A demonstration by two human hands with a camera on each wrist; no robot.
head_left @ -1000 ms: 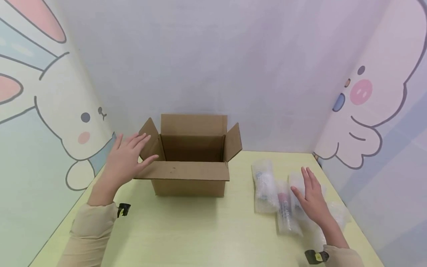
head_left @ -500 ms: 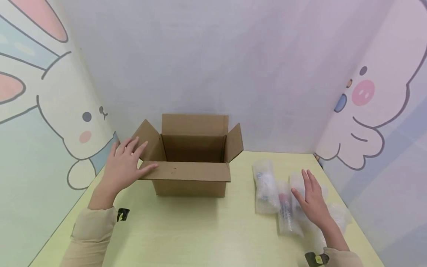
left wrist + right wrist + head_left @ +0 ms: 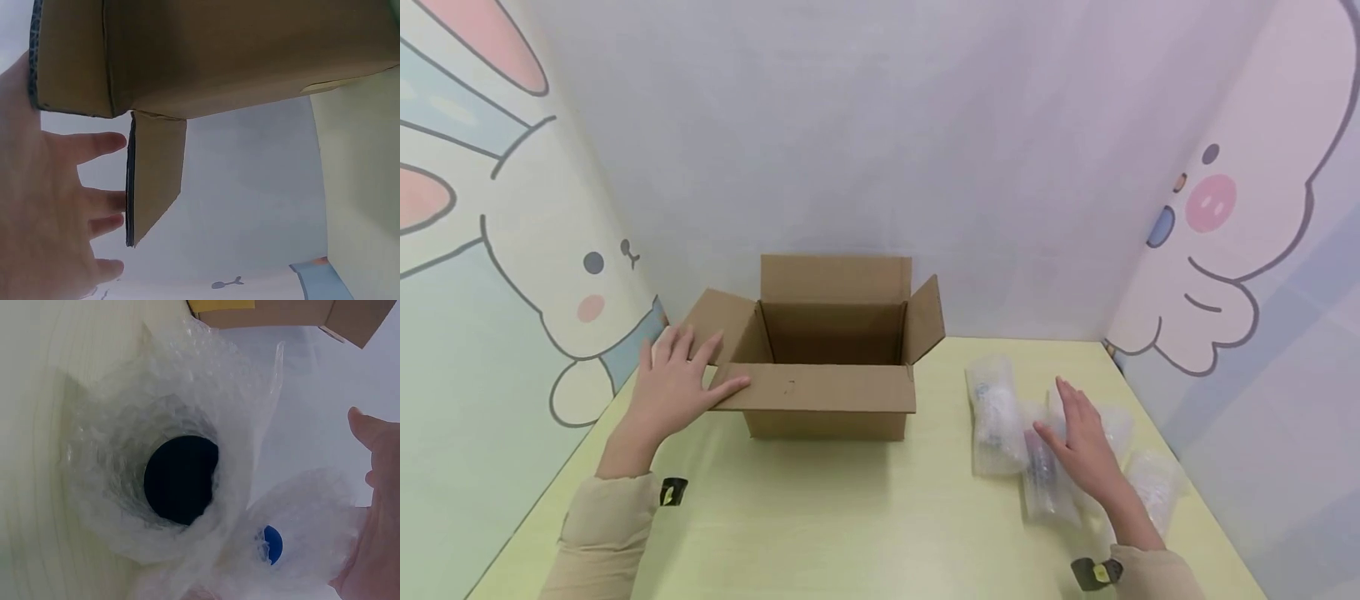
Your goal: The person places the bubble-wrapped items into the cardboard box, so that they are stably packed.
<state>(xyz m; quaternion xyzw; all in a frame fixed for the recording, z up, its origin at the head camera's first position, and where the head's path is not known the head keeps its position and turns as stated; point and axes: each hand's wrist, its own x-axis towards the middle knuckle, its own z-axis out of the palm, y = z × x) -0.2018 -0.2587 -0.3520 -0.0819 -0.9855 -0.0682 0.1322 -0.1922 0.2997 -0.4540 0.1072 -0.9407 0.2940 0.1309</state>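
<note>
We see the box [image 3: 827, 425] standing on the table [image 3: 865, 517], left of centre and toward the far side, with its flaps spread outward. Our left hand [image 3: 670, 392] lies at its near left corner, fingers spread and fairly straight: the fingertips touch the left flap [image 3: 718, 321], while the thumb lies over the left end of the near flap [image 3: 820, 387]. It grips nothing.

Our right hand [image 3: 1084, 450] is over the bundles on the right of the table, fingers extended, thumb held away from them, with nothing in its grasp; whether the palm brushes the wrap, we cannot tell.

The cardboard looks light and stiff, likely to bend only at its creases. We would press each flap flat-handed near the middle of its free edge, since a push at a corner could twist it or slide the light box.

The bundles, such as the leftmost bundle [image 3: 996, 417] and the rightmost bundle [image 3: 1153, 483], are bubble-wrapped: probably soft and slick outside, firmer within, perhaps fragile. We would hold each round its thick middle, firmly but gently, rather than by the loose film ends, where the contents might slip out.
</note>
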